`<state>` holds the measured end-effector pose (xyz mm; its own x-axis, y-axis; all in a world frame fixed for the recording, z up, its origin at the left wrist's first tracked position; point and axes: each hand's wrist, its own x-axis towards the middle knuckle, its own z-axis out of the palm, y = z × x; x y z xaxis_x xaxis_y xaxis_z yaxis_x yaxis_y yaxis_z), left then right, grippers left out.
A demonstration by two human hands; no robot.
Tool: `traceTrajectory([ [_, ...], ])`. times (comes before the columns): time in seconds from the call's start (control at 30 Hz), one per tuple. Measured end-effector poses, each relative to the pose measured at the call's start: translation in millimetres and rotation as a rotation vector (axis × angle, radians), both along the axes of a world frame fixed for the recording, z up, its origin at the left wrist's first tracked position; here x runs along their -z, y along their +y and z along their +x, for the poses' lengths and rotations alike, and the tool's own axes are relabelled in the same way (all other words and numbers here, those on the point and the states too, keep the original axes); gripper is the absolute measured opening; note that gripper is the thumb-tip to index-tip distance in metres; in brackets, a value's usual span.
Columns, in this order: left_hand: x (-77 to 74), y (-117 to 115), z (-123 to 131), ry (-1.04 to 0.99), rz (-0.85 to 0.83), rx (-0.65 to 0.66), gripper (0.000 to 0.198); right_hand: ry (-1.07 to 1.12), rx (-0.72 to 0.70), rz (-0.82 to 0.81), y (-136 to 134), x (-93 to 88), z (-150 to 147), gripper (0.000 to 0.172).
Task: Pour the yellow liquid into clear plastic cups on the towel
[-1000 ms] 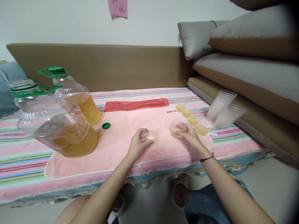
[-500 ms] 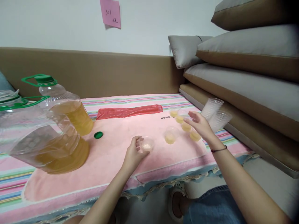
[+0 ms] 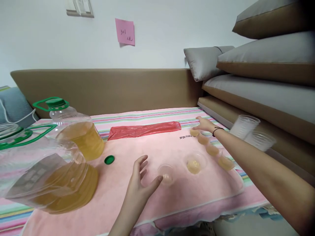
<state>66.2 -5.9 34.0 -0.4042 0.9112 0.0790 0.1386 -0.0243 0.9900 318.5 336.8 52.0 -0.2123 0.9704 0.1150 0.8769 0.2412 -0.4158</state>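
My left hand (image 3: 139,183) lies open on the pink towel (image 3: 118,196), fingers spread, thumb tip beside a small clear cup (image 3: 166,173) that is nearly empty. My right hand (image 3: 204,124) reaches far across and its fingers close from above on the farthest small cup (image 3: 194,132) of yellow liquid. Three more filled cups (image 3: 212,150) run in a line under my right forearm. Another filled cup (image 3: 194,165) stands alone, nearer the middle.
Two big clear jugs of yellow liquid, one upright (image 3: 78,134) and one tilted (image 3: 46,177), stand at the left. A loose green cap (image 3: 109,159) and a red plastic bag (image 3: 145,128) lie on the cloth. Stacked empty cups (image 3: 244,126) lean by the cushions at right.
My right hand went from the nearer cups out to the farthest cup. My left hand opened and let go of the near cup. The view tilted upward.
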Motion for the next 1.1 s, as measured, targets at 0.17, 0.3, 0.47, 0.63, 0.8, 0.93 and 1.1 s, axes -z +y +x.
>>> traceTrajectory([
  [0.17,-2.9,2,-4,-0.009,0.017,-0.055,0.056,-0.062,-0.002,0.025,2,-2.4,-5,0.081],
  [0.3,2.1,5,-9,0.010,0.024,-0.028,0.056,-0.055,-0.071,0.074,-8,-25.6,-15,0.085],
  [0.47,0.5,7,-10,0.064,0.054,-0.005,0.050,-0.004,-0.251,0.100,-43,-78.3,-36,0.086],
  [0.63,-9.7,4,-2,0.175,0.117,-0.009,0.043,0.098,-0.585,0.052,-117,-120.8,-60,0.088],
  [0.8,-16.2,-1,5,0.175,0.203,-0.038,0.059,0.190,-0.846,-0.046,-198,-127.0,-81,0.088],
  [0.93,-16.5,-4,7,0.191,0.283,-0.027,0.071,0.277,-0.935,-0.056,-238,-114.1,-95,0.092],
  [1.1,-15.8,-6,5,0.171,0.306,0.059,0.060,0.382,-0.904,-0.052,-258,-94.1,-103,0.092],
])
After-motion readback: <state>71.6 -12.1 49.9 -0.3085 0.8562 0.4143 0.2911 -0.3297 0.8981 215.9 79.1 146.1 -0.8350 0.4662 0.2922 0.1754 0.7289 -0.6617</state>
